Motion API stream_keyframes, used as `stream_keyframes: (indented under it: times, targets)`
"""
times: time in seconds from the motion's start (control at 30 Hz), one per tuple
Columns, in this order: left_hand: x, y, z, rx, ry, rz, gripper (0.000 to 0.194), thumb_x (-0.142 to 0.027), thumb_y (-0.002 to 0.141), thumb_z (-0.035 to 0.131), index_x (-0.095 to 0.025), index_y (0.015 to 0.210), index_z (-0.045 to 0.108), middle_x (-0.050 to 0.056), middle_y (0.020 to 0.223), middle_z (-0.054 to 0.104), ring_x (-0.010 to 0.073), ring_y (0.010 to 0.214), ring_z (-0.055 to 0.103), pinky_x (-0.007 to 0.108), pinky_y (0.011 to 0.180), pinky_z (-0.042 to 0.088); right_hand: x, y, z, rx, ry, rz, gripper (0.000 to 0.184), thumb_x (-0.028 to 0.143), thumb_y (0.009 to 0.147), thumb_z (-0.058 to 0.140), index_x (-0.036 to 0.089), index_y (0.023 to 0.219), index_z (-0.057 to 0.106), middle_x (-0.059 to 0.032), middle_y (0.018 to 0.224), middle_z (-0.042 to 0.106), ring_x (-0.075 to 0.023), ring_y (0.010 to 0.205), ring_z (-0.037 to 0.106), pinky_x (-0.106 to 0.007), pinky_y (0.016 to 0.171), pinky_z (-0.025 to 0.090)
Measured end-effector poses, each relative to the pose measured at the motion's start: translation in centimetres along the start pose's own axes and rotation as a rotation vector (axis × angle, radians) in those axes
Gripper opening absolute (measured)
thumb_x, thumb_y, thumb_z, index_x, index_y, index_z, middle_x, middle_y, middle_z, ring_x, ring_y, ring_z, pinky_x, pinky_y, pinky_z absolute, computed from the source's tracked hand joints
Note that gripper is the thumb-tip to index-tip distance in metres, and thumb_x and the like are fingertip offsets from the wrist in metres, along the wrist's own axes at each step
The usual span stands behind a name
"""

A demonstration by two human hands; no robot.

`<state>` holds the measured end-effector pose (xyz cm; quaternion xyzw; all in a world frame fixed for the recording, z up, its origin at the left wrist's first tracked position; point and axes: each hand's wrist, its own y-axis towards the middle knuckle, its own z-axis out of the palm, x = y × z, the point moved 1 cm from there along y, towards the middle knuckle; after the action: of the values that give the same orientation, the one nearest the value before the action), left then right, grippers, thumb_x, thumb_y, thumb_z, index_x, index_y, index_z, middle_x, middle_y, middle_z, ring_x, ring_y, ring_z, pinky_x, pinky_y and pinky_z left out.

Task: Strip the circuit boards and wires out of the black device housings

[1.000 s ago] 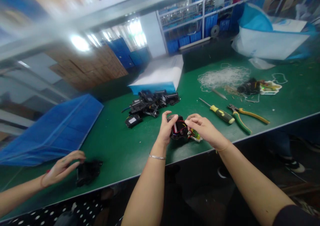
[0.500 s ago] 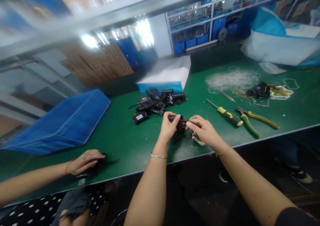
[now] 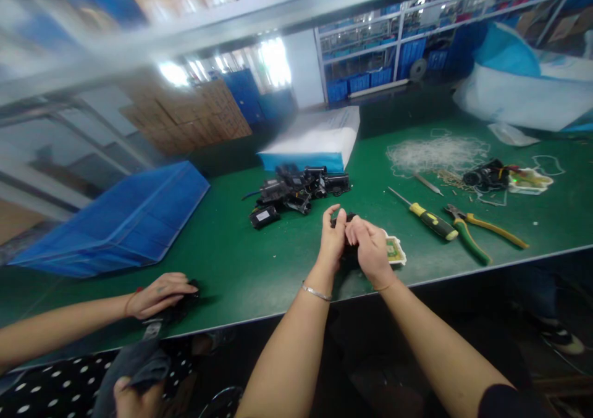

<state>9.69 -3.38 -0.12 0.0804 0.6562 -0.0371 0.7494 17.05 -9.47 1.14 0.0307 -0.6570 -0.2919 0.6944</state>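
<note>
My left hand is closed around a black cylindrical part, mostly covered by my fingers. Against its near right side, my right hand is bunched, fingertips pressed together; what they pinch is hidden. A white casing piece with a green circuit board sticks out to the right from under my right hand. Beyond my hands lies a heap of similar black parts. To the right are a yellow-and-black screwdriver and pliers with green and yellow handles.
A tangle of clear bands lies near another black assembly. A blue bin leans at left; a white package stands behind the heap. At left, a co-worker's hand rests on a black part by the green table's front edge.
Both my hands have shifted right with the black part. My right hand has drawn in against it, its fingers now bunched over the wires seen before. The white casing piece now shows more.
</note>
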Motion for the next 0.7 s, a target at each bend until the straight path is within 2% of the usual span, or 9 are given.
stream_keyframes:
  times: [0.07,0.17,0.33,0.5,0.6,0.7]
  targets:
    - [0.3,0.2,0.2,-0.007,-0.027,-0.026,0.046,-0.053,0.079,0.061,-0.023,0.113,0.054,-0.003,0.07,0.053,0.0088,0.059,0.051,0.02,0.057,0.042,0.0,-0.9,0.2,0.022,-0.11,-0.063,0.043,0.046,0.095,0.037,0.022,0.059,0.038,-0.0001,0.06,0.042,-0.0144,0.06,0.042,-0.029,0.063,0.038]
    - [0.6,0.6,0.2,-0.011,-0.037,-0.051,0.048,-0.055,0.075,0.064,-0.023,0.109,0.054,-0.004,0.068,0.051,0.0078,0.056,0.047,0.019,0.054,0.039,0.0,-1.8,0.3,0.045,-0.19,-0.108,0.038,0.041,0.095,0.037,0.021,0.063,0.042,-0.0024,0.066,0.047,-0.0158,0.066,0.045,-0.03,0.066,0.039]
    - [0.4,0.7,0.5,-0.05,-0.052,-0.053,0.047,-0.057,0.071,0.067,-0.021,0.098,0.052,-0.005,0.066,0.049,0.0069,0.053,0.044,0.019,0.052,0.038,-0.1,-1.9,0.1,0.096,-0.282,-0.189,0.035,0.034,0.096,0.036,0.021,0.065,0.043,-0.0044,0.071,0.05,-0.0182,0.075,0.049,-0.033,0.077,0.041]
    - [-0.1,0.6,0.9,-0.093,-0.017,-0.036,0.045,-0.056,0.072,0.066,-0.02,0.094,0.051,-0.005,0.063,0.048,0.0075,0.051,0.045,0.019,0.049,0.036,-0.2,-2.1,0.1,0.121,-0.319,-0.231,0.031,0.03,0.095,0.037,0.02,0.067,0.046,-0.0052,0.072,0.05,-0.0188,0.077,0.049,-0.035,0.078,0.041]
    - [-0.1,0.5,0.8,-0.107,0.009,-0.022,0.044,-0.055,0.071,0.067,-0.02,0.093,0.052,-0.005,0.066,0.05,0.0064,0.051,0.044,0.019,0.05,0.037,-0.1,-2.3,0.2,0.113,-0.27,-0.209,0.032,0.033,0.095,0.039,0.02,0.066,0.045,-0.004,0.07,0.049,-0.0184,0.076,0.049,-0.034,0.078,0.041]
    - [-0.3,0.4,0.6,-0.059,0.023,-0.015,0.043,-0.056,0.071,0.066,-0.02,0.09,0.053,-0.005,0.068,0.051,0.0063,0.053,0.046,0.018,0.052,0.039,0.1,-1.7,-0.4,0.021,-0.066,-0.087,0.037,0.039,0.095,0.039,0.02,0.064,0.044,-0.0008,0.065,0.047,-0.0153,0.066,0.048,-0.031,0.072,0.043]
